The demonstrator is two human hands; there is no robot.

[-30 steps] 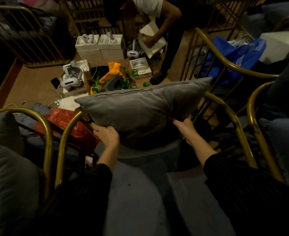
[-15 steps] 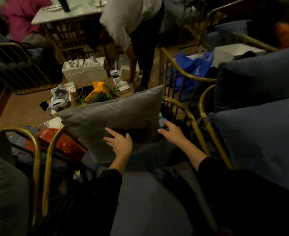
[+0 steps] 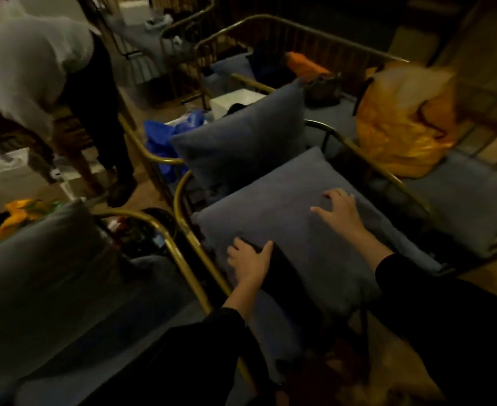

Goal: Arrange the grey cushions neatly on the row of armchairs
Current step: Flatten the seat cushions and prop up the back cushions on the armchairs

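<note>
Flat cushion [image 3: 285, 218]: grey cloth, matt, fine soft nap. Upright cushion [image 3: 241, 139]: same matt grey cloth. Left cushion [image 3: 36, 259]: matt grey fabric, seam along edge. Armchair frame [image 3: 183, 238]: metal tube, brass-toned, glossy, smooth. Seat pad [image 3: 469, 206]: matt blue-grey upholstery cloth. Orange bag [image 3: 402, 124]: thin plastic, shiny, crinkled. Blue bag [image 3: 162, 142]: glossy plastic. Sleeve [image 3: 446, 312]: black matt cloth.

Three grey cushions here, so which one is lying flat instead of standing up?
The middle cushion, under both hands, lies flat. The far cushion behind it and the left cushion on the neighbouring chair both stand upright.
</note>
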